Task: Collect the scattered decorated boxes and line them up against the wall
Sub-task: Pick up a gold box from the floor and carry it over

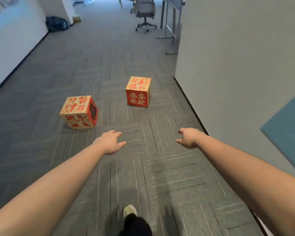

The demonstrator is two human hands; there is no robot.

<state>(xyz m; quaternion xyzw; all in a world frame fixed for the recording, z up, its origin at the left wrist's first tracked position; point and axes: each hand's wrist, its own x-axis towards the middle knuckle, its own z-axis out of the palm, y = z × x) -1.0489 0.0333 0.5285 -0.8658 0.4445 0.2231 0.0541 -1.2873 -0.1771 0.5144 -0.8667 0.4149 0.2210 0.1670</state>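
Grey carpet-tiled floor (pixel 160 167), two decorated boxes (pixel 79 112) (pixel 138 91) standing apart, office chair (pixel 145 12), dark bag (pixel 57 24)

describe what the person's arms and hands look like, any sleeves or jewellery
Both arms are bare as far up as the picture shows, with no sleeves in view. The left hand and right hand wear no gloves, and no watch, bracelet or ring can be seen. The fingers are bare too.
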